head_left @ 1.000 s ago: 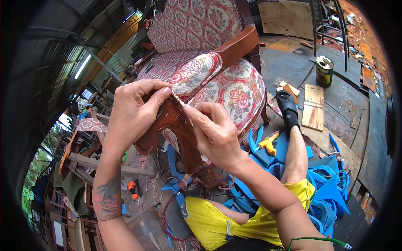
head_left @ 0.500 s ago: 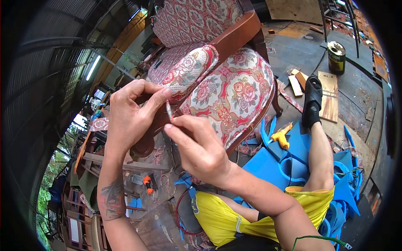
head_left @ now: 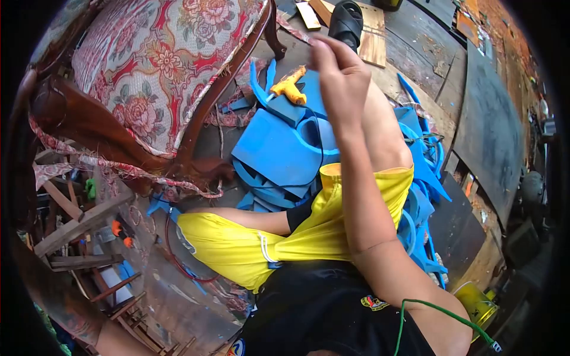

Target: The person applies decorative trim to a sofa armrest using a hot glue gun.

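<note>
My right hand [head_left: 343, 77] is raised over my bent leg, away from the chair. Its fingers are curled and pressed together; whatever they pinch, if anything, is too small or blurred to make out. Of my left arm, only the tattooed forearm [head_left: 74, 314] shows at the lower left, and the hand lies outside the view. A wooden chair with a rose-patterned seat [head_left: 160, 59] fills the upper left. Along its lower frame hangs a frayed fabric piping cord [head_left: 127, 168], its end dangling by the front leg.
Blue foam offcuts [head_left: 270, 142] lie heaped beside the chair, with a yellow pistol-shaped tool [head_left: 290, 88] on top. An orange-and-black tool [head_left: 122, 233] and wooden lengths [head_left: 83, 222] lie at left. Boards [head_left: 373, 35] sit near my sandalled foot [head_left: 346, 24]. A yellow can [head_left: 477, 305] stands lower right.
The view has swung down and right. My hands, which were together holding a thin cord by the armrest, are now apart; the right has pulled away and the left has left the view.
</note>
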Demonstrator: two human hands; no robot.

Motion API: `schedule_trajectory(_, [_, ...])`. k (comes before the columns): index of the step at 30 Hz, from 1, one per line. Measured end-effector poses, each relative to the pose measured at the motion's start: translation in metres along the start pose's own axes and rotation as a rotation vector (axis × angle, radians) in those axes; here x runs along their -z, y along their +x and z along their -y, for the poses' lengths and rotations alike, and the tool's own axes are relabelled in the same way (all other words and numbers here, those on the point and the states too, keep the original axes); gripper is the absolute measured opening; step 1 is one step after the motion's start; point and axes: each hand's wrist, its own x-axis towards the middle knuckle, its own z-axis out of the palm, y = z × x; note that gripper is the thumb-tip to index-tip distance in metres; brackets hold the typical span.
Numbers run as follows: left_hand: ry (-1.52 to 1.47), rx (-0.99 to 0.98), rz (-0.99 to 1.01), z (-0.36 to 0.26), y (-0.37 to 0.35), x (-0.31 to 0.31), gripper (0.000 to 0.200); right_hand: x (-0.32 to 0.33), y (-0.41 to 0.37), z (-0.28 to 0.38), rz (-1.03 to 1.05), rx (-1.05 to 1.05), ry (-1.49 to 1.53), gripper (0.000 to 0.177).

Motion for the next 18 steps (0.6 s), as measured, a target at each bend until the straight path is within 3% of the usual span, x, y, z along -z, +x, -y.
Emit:
schedule_trajectory(1, [-0.033,0.003,-0.003,0.002,-0.003,0.001,0.023,0.017,0.009,-0.032,-0.013,-0.113,-0.269,0.02])
schedule_trajectory(2, [-0.065,0.003,-0.012,0.002,-0.007,0.0,0.023,0.022,0.017,-0.078,0.026,0.034,-0.568,0.02])
schedule_trajectory(3, [-0.095,0.009,-0.017,0.004,-0.001,0.002,0.023,0.018,0.019,-0.112,0.127,0.167,-0.656,0.023])
schedule_trajectory(4, [-0.138,0.024,-0.012,0.009,0.001,0.001,0.023,0.008,0.018,-0.13,0.31,0.163,-0.843,0.028])
schedule_trajectory(5, [-0.178,0.041,-0.013,0.008,-0.001,0.001,0.023,-0.006,0.014,-0.147,0.474,0.031,-1.034,0.034])
schedule_trajectory(6, [-0.227,0.064,-0.021,0.006,-0.004,0.001,0.023,-0.007,0.005,-0.199,0.432,0.433,-1.028,0.039])
schedule_trajectory(8, [-0.042,-0.155,-0.044,-0.018,-0.011,0.002,0.02,-0.025,0.011,-0.244,0.551,0.255,-1.14,0.042])
schedule_trajectory(9, [-0.088,-0.188,-0.04,-0.025,-0.011,0.002,0.02,-0.031,0.022,-0.231,0.68,0.014,-1.198,0.04])
schedule_trajectory(11, [-0.033,-0.143,-0.091,-0.028,-0.013,0.002,0.021,-0.025,0.026,-0.258,0.481,-0.46,-1.195,0.069])
schedule_trajectory(12, [-0.065,-0.167,-0.107,-0.024,-0.012,0.002,0.024,-0.023,0.021,-0.244,0.552,-0.388,-1.355,0.084])
schedule_trajectory(13, [0.001,-0.191,-0.113,-0.027,-0.014,0.003,0.026,-0.023,0.03,-0.229,0.674,-0.527,-1.289,0.082])
schedule_trajectory(14, [0.06,-0.21,-0.114,-0.029,-0.014,0.005,0.029,-0.022,0.033,-0.218,0.667,-0.571,-1.251,0.074])
schedule_trajectory(18, [0.142,-0.259,-0.104,-0.035,-0.013,0.007,0.033,-0.008,0.041,-0.23,0.558,-0.466,-1.08,0.061])
